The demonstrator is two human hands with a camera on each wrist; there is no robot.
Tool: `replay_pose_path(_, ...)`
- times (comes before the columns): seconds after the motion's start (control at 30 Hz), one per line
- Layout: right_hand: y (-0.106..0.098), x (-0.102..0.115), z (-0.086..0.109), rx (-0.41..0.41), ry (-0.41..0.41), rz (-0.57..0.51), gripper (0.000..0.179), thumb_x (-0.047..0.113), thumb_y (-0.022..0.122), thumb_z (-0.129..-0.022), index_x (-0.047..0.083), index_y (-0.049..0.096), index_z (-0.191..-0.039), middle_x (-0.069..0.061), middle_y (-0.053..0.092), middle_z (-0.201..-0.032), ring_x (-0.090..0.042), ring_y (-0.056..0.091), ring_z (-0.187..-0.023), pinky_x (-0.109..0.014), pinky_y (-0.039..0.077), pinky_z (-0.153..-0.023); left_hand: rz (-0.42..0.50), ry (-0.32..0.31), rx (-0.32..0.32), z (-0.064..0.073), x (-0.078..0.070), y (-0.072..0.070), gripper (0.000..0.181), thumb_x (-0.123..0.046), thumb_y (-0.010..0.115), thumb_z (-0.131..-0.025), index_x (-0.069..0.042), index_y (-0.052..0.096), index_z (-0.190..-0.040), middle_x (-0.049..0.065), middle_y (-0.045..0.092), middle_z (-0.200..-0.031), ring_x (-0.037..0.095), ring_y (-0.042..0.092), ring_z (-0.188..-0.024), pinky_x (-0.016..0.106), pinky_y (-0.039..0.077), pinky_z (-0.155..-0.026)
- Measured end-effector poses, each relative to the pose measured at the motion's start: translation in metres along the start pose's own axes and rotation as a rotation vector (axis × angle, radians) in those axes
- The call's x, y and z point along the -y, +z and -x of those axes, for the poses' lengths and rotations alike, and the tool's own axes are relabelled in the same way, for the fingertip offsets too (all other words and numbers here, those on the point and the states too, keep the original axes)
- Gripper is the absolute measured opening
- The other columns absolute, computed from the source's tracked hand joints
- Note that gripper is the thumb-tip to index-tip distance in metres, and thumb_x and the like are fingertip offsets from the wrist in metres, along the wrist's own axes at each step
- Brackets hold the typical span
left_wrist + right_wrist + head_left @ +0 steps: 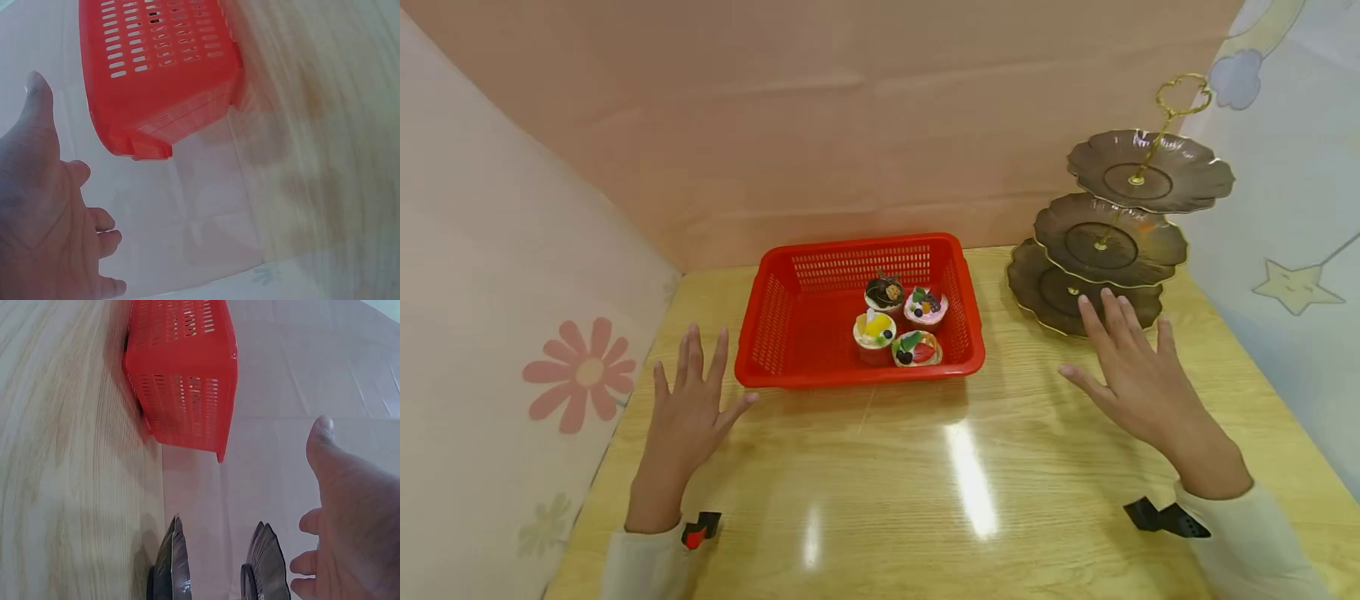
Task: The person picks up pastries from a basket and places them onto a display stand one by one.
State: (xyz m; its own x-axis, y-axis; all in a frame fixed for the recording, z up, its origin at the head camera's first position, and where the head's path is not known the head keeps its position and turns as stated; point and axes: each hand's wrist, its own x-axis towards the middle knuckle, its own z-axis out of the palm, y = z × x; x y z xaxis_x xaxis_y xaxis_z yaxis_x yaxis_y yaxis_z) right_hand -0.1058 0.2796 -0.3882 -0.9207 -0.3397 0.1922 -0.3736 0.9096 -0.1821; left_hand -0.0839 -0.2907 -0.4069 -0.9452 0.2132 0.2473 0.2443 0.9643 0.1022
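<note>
My left hand (683, 421) hovers left of a red plastic basket (859, 382), fingers spread and holding nothing. Inside the basket's right half are several small decorated cupcakes: a chocolate-topped one (883, 293), a pink-topped one (927, 307), one with yellow fruit (875, 328) and one with a strawberry (917, 350). On the right, my right hand (1138, 387) is held with spread fingers in front of a three-tier cake stand (1108, 242), apart from it in the right wrist view. Its brown scalloped plates have gold rims, and a gold handle tops it.
Everything stands on a light wooden table (865, 483). A pinkish backdrop (850, 125) rises behind the basket and stand. Pale walls with flower and star drawings close off the left and right sides. Black straps hang at both cuffs.
</note>
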Motion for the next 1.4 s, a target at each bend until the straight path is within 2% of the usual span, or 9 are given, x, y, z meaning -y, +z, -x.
replay_pose_path(0.17,-0.003,0.010,-0.009,0.014,-0.036,-0.046,0.090,0.050,0.054,-0.103,0.015,-0.001,-0.165,-0.014,-0.006,-0.170,-0.037,-0.002,-0.155,-0.067,-0.011,-0.117,0.040,-0.002,0.023,-0.010,0.001,-0.003,0.091,-0.060,0.049,-0.101,-0.019,0.000,-0.165,0.016,-0.015,-0.167,0.041,-0.003,-0.154,0.078,0.004,-0.112)
replay_pose_path(0.33,-0.006,0.023,-0.026,0.050,-0.077,-0.088,0.089,0.049,0.055,-0.103,0.017,0.001,-0.165,-0.012,-0.004,-0.170,-0.040,0.004,-0.155,-0.064,-0.008,-0.119,0.114,-0.003,0.029,-0.015,0.004,0.000,0.087,-0.057,0.048,-0.103,-0.020,0.000,-0.165,0.014,-0.015,-0.168,0.043,-0.001,-0.154,0.077,0.006,-0.112)
replay_pose_path(0.5,-0.008,0.033,-0.052,0.087,-0.119,-0.121,0.083,0.048,0.054,-0.104,0.016,0.008,-0.165,-0.016,0.007,-0.170,-0.039,0.011,-0.154,-0.062,0.001,-0.121,0.210,-0.018,0.073,-0.023,0.004,0.005,0.085,-0.052,0.048,-0.104,-0.021,-0.003,-0.165,0.013,-0.015,-0.168,0.046,0.002,-0.153,0.074,0.005,-0.115)
replay_pose_path(0.63,-0.009,0.033,-0.069,0.113,-0.153,-0.125,0.079,0.046,0.053,-0.104,0.010,0.015,-0.164,-0.021,0.018,-0.167,-0.041,0.021,-0.151,-0.060,0.010,-0.122,0.271,-0.025,0.117,-0.034,-0.003,0.010,0.084,-0.048,0.050,-0.105,-0.017,0.000,-0.165,0.013,-0.013,-0.169,0.043,0.002,-0.154,0.071,0.007,-0.116)
replay_pose_path(0.77,-0.008,0.033,-0.084,0.120,-0.169,-0.152,0.078,0.048,0.055,-0.103,0.008,0.022,-0.163,-0.021,0.024,-0.165,-0.042,0.026,-0.150,-0.057,0.014,-0.122,0.326,-0.026,0.146,-0.040,-0.010,0.012,0.083,-0.046,0.050,-0.105,-0.015,0.001,-0.165,0.012,-0.013,-0.169,0.042,0.002,-0.154,0.069,0.014,-0.117)
replay_pose_path(0.9,-0.003,0.038,-0.101,0.145,-0.194,-0.187,0.079,0.050,0.058,-0.101,0.006,0.028,-0.160,-0.021,0.029,-0.163,-0.040,0.028,-0.149,-0.056,0.014,-0.123,0.332,-0.019,0.163,-0.041,-0.012,0.013,0.083,-0.044,0.051,-0.106,-0.019,-0.002,-0.165,0.008,-0.012,-0.169,0.039,0.001,-0.155,0.069,0.023,-0.113)
replay_pose_path(1.07,0.004,0.047,-0.120,0.172,-0.231,-0.155,0.078,0.050,0.062,-0.099,0.004,0.036,-0.157,-0.023,0.033,-0.161,-0.042,0.034,-0.147,-0.057,0.017,-0.121,0.321,0.007,0.177,-0.042,-0.012,0.014,0.083,-0.042,0.052,-0.106,-0.016,-0.002,-0.164,0.005,-0.014,-0.169,0.036,-0.002,-0.156,0.067,0.029,-0.112)
replay_pose_path(1.27,0.007,0.056,-0.138,0.206,-0.261,-0.122,0.082,0.053,0.065,-0.096,0.004,0.039,-0.156,-0.024,0.036,-0.159,-0.047,0.038,-0.142,-0.061,0.021,-0.119,0.320,0.040,0.199,-0.043,-0.011,0.016,0.084,-0.053,0.045,-0.106,-0.016,-0.003,-0.164,0.006,-0.013,-0.170,0.029,-0.006,-0.156,0.064,0.030,-0.113)
replay_pose_path(1.4,0.008,0.065,-0.151,0.219,-0.306,-0.099,0.082,0.052,0.068,-0.094,0.001,0.043,-0.153,-0.023,0.040,-0.156,-0.044,0.039,-0.143,-0.063,0.021,-0.118,0.306,0.046,0.201,-0.043,-0.012,0.016,0.085,-0.056,0.043,-0.105,-0.016,-0.003,-0.164,0.007,-0.012,-0.170,0.027,-0.009,-0.156,0.062,0.030,-0.114)
